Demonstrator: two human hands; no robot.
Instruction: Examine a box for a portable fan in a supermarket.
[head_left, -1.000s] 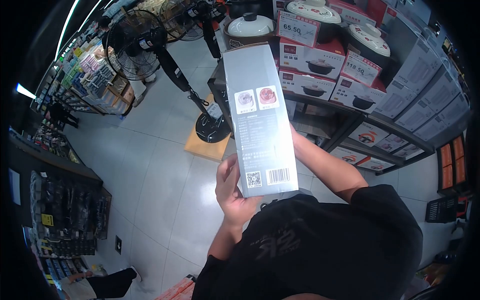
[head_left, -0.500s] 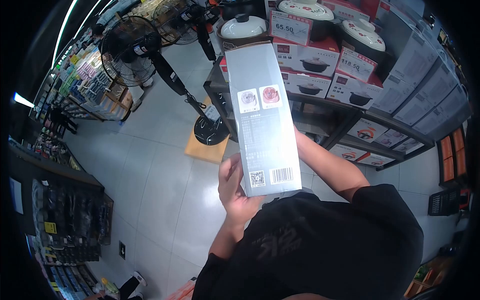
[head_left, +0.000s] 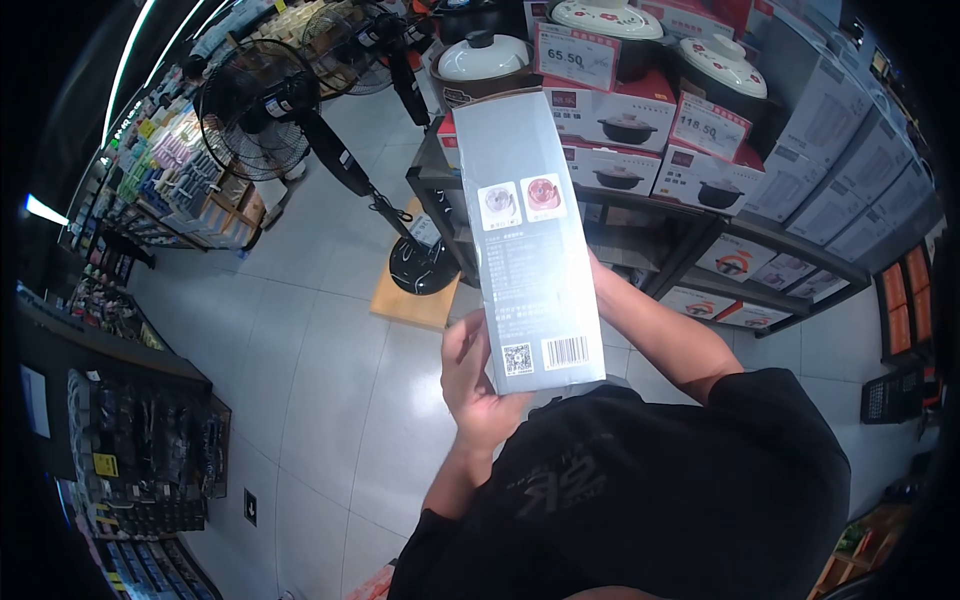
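Note:
A tall grey-white cardboard box [head_left: 528, 270] stands up in front of my chest, one narrow printed side facing me. That side carries two small pictures, one pale and one pink, with lines of print, a QR code and a barcode below. My left hand [head_left: 476, 385] grips its lower left edge and bottom corner, thumb and fingers partly showing. Against the right side of the box rests my right hand [head_left: 597, 278]; its fingers are hidden behind the carton, and mostly the wrist and forearm show.
Beyond the box, a dark shelf [head_left: 690, 255] bears lidded pots [head_left: 715, 65], boxed pots [head_left: 620, 120] and price signs [head_left: 577, 57]. Stacked grey boxes [head_left: 820, 120] rise at the right. Standing fans [head_left: 262, 105] are at the left, one base on a wooden block [head_left: 405, 305]. A goods rack [head_left: 140, 440] is lower left.
The view has shifted slightly, and the box sits a touch lower with both hands still at it. A person's leg and shoe at the lower left have mostly left the view.

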